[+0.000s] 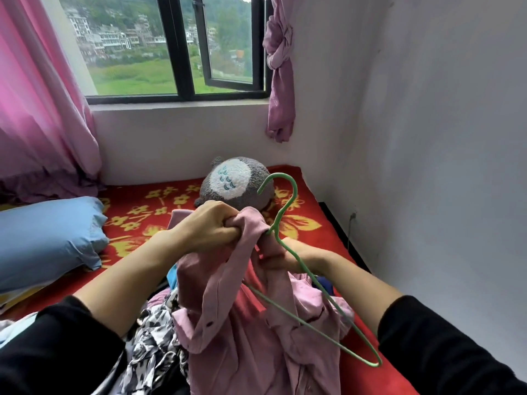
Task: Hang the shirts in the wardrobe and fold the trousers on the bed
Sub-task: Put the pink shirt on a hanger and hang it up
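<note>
Threading the hanger into the shirt above the bed — left hand grips the collar, right hand pinches cloth by the wire. Early going, I judge — pile unsorted, wardrobe unseen.

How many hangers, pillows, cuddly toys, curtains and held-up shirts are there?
Green hanger: 1
Blue pillow: 1
Grey cuddly toy: 1
Curtains: 2, the pink curtain and the knotted purple curtain
Pink shirt held up: 1
Total: 6
</note>
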The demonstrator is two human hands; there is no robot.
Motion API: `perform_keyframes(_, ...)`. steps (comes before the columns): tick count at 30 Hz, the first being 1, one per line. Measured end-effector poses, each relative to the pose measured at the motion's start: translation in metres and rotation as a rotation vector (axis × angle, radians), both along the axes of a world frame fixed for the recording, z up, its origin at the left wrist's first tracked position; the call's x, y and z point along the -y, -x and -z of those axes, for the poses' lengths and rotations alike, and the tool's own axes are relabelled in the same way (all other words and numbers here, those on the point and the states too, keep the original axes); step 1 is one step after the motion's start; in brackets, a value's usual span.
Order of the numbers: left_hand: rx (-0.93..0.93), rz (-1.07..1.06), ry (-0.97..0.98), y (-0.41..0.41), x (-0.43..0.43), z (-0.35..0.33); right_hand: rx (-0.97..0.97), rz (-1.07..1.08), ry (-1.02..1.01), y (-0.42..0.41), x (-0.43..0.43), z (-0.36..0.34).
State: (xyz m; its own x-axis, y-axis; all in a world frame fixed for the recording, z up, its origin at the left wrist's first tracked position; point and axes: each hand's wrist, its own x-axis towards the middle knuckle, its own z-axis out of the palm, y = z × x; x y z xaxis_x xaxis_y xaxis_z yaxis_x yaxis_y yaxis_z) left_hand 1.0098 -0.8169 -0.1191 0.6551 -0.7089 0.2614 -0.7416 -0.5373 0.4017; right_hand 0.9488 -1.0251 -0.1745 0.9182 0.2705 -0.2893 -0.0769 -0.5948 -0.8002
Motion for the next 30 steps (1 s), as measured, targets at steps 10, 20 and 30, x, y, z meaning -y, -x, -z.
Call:
perform_keyframes(10, 0.114, -0.151, -0.172, -0.005, -0.034, -0.003, 0.356, 0.501, 0.611, -0.008, 0.075, 0.0)
perform_keyframes(20, 0.17, -0.296, -0.119, -0.013, -0.046, 0.012, 0.384, 0.468, 0.809, 0.007, 0.113, 0.006)
perform_keyframes(30, 0.088, -0.488, -0.033, -0.004, -0.019, 0.033, -0.012, 0.504, -0.334, 0.012, 0.048, -0.039)
